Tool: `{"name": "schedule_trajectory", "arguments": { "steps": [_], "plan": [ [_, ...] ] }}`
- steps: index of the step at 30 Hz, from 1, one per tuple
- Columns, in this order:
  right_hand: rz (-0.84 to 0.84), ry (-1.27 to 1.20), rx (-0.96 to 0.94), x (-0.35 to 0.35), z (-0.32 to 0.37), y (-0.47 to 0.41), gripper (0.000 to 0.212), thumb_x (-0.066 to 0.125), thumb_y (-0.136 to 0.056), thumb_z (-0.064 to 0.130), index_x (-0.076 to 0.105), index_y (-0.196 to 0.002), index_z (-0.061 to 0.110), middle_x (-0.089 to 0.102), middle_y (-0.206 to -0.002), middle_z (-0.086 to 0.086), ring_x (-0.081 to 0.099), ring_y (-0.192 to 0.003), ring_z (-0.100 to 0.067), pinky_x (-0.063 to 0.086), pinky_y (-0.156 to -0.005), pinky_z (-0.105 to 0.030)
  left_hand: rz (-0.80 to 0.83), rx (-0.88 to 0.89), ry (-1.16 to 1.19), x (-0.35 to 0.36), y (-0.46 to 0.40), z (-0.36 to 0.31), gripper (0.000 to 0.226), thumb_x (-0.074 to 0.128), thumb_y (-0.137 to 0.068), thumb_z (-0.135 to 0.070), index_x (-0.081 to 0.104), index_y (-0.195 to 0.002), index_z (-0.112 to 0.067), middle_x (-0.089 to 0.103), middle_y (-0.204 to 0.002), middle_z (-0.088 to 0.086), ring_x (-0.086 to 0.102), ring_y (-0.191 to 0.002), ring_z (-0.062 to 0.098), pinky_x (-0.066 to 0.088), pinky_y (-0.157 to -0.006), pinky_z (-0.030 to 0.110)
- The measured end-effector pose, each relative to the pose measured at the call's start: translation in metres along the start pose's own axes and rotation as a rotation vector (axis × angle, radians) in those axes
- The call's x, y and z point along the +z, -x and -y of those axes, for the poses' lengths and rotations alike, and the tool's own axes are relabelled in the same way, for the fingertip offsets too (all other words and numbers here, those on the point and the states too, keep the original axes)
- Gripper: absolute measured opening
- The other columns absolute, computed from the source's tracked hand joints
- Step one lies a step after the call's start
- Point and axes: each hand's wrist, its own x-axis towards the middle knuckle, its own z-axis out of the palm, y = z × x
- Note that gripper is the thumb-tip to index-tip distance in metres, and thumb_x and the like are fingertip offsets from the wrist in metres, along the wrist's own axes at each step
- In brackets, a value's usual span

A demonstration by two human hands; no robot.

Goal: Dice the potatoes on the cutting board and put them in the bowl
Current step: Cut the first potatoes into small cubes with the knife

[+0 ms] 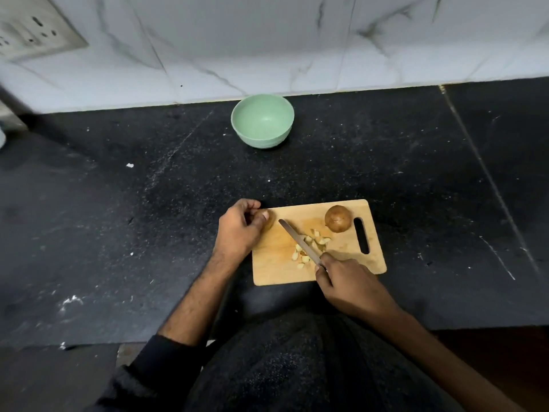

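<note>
A wooden cutting board point(279, 272) lies on the black counter near its front edge. Several diced potato pieces point(309, 248) lie in its middle. A whole brown potato point(337, 218) sits at the board's far right, beside the handle slot. My left hand point(240, 226) grips another potato piece point(269, 223) at the board's far left corner; the hand hides most of it. My right hand point(344, 281) holds a knife point(300, 240) by the handle, its blade slanting over the diced pieces. A green bowl point(263, 121) stands empty at the back by the wall.
The black stone counter point(118, 218) spreads wide on both sides of the board. A white marble wall point(267, 40) rises behind the bowl, with a socket plate point(32, 28) at the upper left. My dark-clothed body is at the counter's front edge.
</note>
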Motion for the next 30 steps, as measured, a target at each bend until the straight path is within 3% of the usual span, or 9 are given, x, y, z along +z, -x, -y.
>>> {"name": "schedule_trajectory", "arguments": {
  "steps": [6,9,14,20,24,30],
  "plan": [
    [0.103,0.038,-0.045,0.019,0.009,-0.002,0.025,0.03,-0.105,0.037,0.045,-0.113,0.018,0.051,-0.082,0.001,0.057,-0.079,-0.025,0.037,-0.068,-0.034,-0.118,0.066,0.013,0.004,0.026,0.015,0.026,0.073,-0.091,-0.029,0.056,-0.11,-0.023,0.064,-0.097,-0.007,0.06,-0.089,0.004,0.044,-0.074,0.011],
    [0.132,0.044,-0.04,0.025,0.014,0.001,0.024,0.03,-0.106,0.034,0.042,-0.118,0.018,0.051,-0.089,0.0,0.062,-0.091,-0.027,0.036,-0.071,-0.032,-0.134,0.101,0.022,0.006,0.035,0.018,0.028,0.073,-0.091,-0.029,0.056,-0.111,-0.018,0.063,-0.098,-0.006,0.059,-0.09,0.003,0.042,-0.074,0.007],
    [0.128,0.063,0.04,0.035,0.014,0.008,0.025,0.027,-0.107,0.032,0.045,-0.113,0.016,0.065,-0.1,-0.006,0.065,-0.095,-0.028,0.038,-0.07,-0.033,-0.085,0.152,-0.013,0.009,0.044,0.022,0.026,0.074,-0.091,-0.028,0.056,-0.109,-0.02,0.064,-0.101,-0.005,0.06,-0.093,0.008,0.047,-0.079,0.014],
    [0.097,0.101,0.151,0.046,0.005,0.018,0.029,0.028,-0.107,0.031,0.053,-0.105,0.015,0.066,-0.096,-0.005,0.067,-0.093,-0.026,0.049,-0.07,-0.036,0.017,0.251,-0.142,0.019,0.041,0.021,0.026,0.071,-0.092,-0.025,0.056,-0.112,-0.02,0.061,-0.112,-0.005,0.059,-0.104,0.016,0.052,-0.093,0.042],
    [0.0,0.063,0.223,0.044,-0.002,0.024,0.034,0.025,-0.108,0.034,0.053,-0.105,0.015,0.066,-0.095,-0.006,0.067,-0.091,-0.028,0.053,-0.074,-0.042,0.07,0.295,-0.177,0.027,0.041,0.014,0.025,0.07,-0.093,-0.025,0.056,-0.113,-0.019,0.06,-0.114,-0.005,0.058,-0.108,0.016,0.051,-0.095,0.04],
    [-0.026,0.044,0.239,0.04,-0.008,0.026,0.033,0.024,-0.107,0.035,0.051,-0.11,0.015,0.065,-0.098,-0.007,0.065,-0.094,-0.03,0.042,-0.069,-0.037,0.09,0.322,-0.158,0.035,0.038,0.009,0.024,0.07,-0.092,-0.02,0.057,-0.111,-0.017,0.063,-0.114,-0.006,0.059,-0.106,0.014,0.051,-0.095,0.04]
  ]
}}
